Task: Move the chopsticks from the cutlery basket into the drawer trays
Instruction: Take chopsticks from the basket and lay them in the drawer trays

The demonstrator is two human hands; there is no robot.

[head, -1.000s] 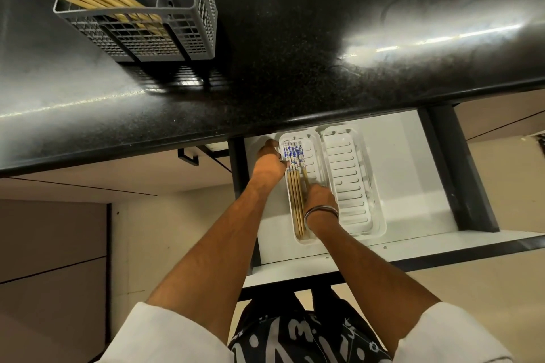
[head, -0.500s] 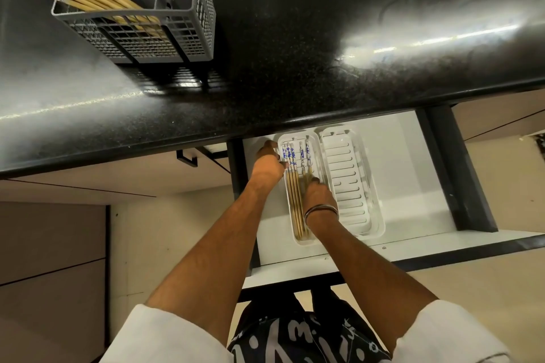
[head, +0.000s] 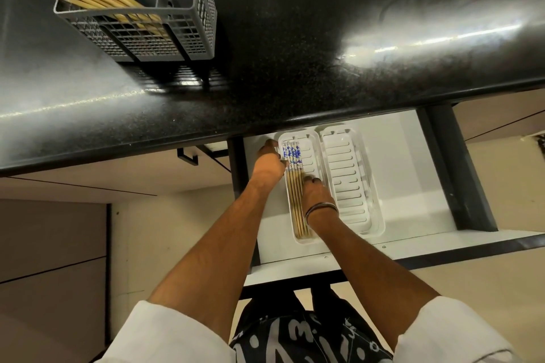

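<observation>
Chopsticks (head: 295,194) being squared in left tray (head: 312,153): left hand (head: 269,166) pinching tops, right hand (head: 315,190) pressing, fingers apparently flat. Next, likely back to basket (head: 165,38) for the rest.

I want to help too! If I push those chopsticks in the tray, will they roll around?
Probably a little: the chopsticks look thin, smooth and stiff, so they may slide. The left tray has raised walls, likely keeping them in. They seem light.

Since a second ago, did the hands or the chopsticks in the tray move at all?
Barely. The right hand nudged the chopsticks into a tighter bundle against the left tray's left wall. The left hand stayed at their patterned ends. The right tray and cutlery basket stayed put.
</observation>
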